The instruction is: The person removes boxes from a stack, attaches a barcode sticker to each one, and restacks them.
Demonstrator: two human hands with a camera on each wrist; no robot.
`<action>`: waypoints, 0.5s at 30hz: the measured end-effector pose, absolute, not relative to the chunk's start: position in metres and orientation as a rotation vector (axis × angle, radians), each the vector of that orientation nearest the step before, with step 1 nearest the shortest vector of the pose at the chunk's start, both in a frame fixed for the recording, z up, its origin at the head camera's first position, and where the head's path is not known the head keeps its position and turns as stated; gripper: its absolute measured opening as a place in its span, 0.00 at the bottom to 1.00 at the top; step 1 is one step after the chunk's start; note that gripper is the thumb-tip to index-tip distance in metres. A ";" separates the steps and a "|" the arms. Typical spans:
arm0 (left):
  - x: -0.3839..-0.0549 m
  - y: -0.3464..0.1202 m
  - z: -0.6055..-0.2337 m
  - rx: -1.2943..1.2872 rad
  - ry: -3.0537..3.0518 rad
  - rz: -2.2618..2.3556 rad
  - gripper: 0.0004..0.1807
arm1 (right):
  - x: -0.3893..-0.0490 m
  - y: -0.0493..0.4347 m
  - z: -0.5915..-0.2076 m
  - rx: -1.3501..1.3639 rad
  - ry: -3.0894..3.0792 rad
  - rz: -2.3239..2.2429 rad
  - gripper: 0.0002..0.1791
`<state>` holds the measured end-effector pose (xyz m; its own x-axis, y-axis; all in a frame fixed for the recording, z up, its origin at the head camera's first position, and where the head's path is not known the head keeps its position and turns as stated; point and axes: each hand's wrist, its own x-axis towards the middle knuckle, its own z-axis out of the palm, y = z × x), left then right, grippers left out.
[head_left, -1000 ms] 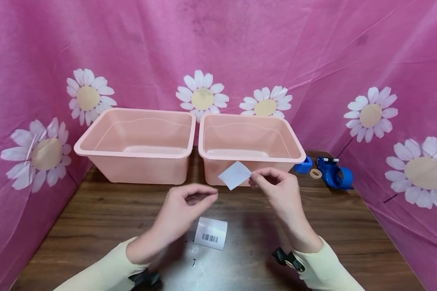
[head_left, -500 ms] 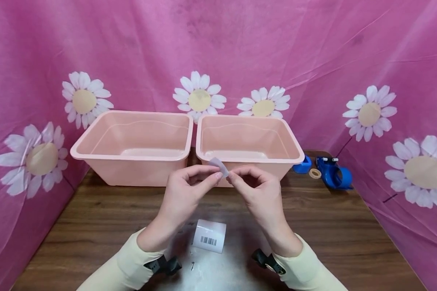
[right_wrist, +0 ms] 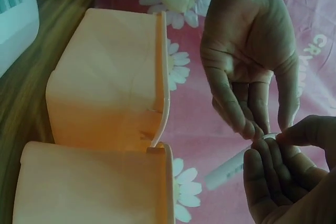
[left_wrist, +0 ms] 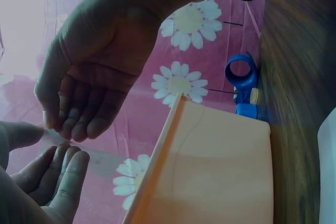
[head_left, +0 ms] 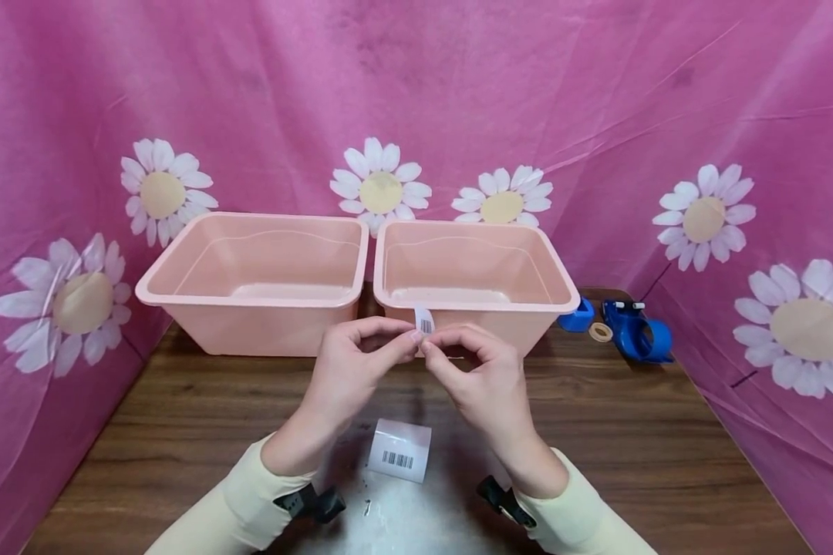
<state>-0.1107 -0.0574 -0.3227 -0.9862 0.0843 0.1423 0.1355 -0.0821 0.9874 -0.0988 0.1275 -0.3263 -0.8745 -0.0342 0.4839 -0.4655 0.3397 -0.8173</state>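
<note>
A small white barcode label (head_left: 424, 320) is pinched between thumb and fingers of both hands, in front of the right bin. My left hand (head_left: 343, 378) grips its near end from the left, and my right hand (head_left: 486, 385) meets it there from the right, fingertips almost together. In the right wrist view the label (right_wrist: 226, 174) sticks out as a narrow strip beyond the fingers; its gripped end is mostly hidden. Below the hands, a white roll of barcode labels (head_left: 399, 451) lies on the wooden table.
Two pink plastic bins, the left bin (head_left: 250, 327) and the right bin (head_left: 537, 320), stand side by side at the back. Right of them sit a small blue holder (head_left: 578, 316), a tan tape ring (head_left: 600, 332) and a blue tape dispenser (head_left: 639, 335). A pink flowered curtain (head_left: 416, 85) surrounds the table.
My left hand, apart from the label a second ago, has come right and taken hold of it. My right hand has moved left with the label, which has turned so its barcode shows.
</note>
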 end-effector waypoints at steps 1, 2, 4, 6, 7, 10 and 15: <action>-0.111 -0.058 -0.323 -0.255 -2.112 -2.266 0.10 | -0.099 0.127 -0.327 0.447 -2.225 1.534 0.04; -0.111 -0.058 -0.323 -0.259 -2.119 -2.259 0.10 | -0.098 0.127 -0.327 0.453 -2.220 1.527 0.04; -0.111 -0.060 -0.323 -0.270 -2.131 -2.248 0.10 | -0.098 0.126 -0.328 0.467 -2.207 1.525 0.04; -0.111 -0.061 -0.323 -0.278 -2.137 -2.244 0.10 | -0.098 0.126 -0.328 0.475 -2.196 1.529 0.04; -0.111 -0.061 -0.323 -0.281 -2.136 -2.246 0.10 | -0.099 0.126 -0.328 0.478 -2.194 1.529 0.04; -0.111 -0.063 -0.322 -0.282 -2.130 -2.266 0.10 | -0.099 0.125 -0.329 0.485 -2.197 1.511 0.05; -0.113 -0.066 -0.321 -0.266 -2.123 -2.310 0.12 | -0.101 0.127 -0.328 0.481 -2.198 1.503 0.05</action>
<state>-0.1127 -0.0657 -0.3208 -0.9857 0.1189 0.1192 0.1088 -0.0905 0.9899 -0.1008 0.1270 -0.3278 -0.8462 -0.0406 0.5314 -0.5099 0.3515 -0.7851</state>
